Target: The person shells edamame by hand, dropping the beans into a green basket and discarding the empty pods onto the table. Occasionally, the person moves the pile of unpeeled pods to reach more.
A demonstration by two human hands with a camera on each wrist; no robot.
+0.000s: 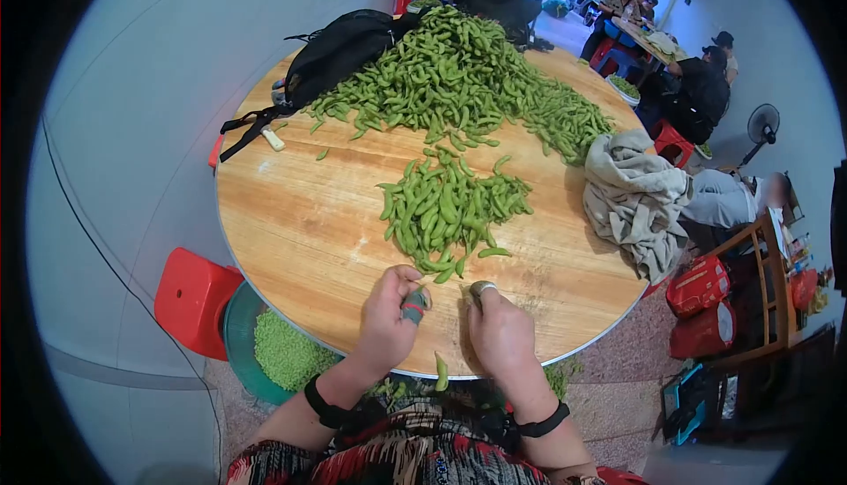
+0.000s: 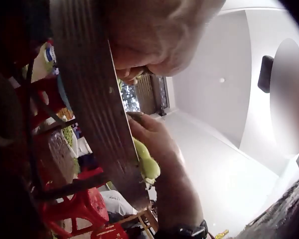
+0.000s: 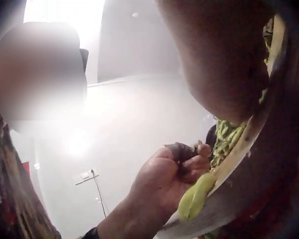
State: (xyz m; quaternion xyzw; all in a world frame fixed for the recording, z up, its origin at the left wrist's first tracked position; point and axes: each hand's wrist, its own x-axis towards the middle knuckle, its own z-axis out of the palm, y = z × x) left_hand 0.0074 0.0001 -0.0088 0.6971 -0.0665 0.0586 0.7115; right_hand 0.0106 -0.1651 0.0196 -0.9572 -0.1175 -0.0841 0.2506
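Observation:
Close to the front of the small pile of green soybean pods (image 1: 441,207), my left hand (image 1: 393,316) has bent fingers and a grey-green thumb cover (image 1: 415,304) with a red band. To its right my right hand (image 1: 501,331) rests low over the wooden table (image 1: 300,238), its fingers curled under and a similar cover (image 1: 482,289) on the thumb. I cannot tell whether either hand pinches a pod. Between the wrists, one plump pod (image 1: 441,372) sits at the near table edge, seen overhanging the edge in the right wrist view.
A large heap of pods (image 1: 454,70) covers the far side, beside a black bag (image 1: 340,55). A grey cloth (image 1: 631,198) lies at the right. Below left are a green basin (image 1: 240,335) of shelled beans and a red stool (image 1: 198,300). People sit at farther tables.

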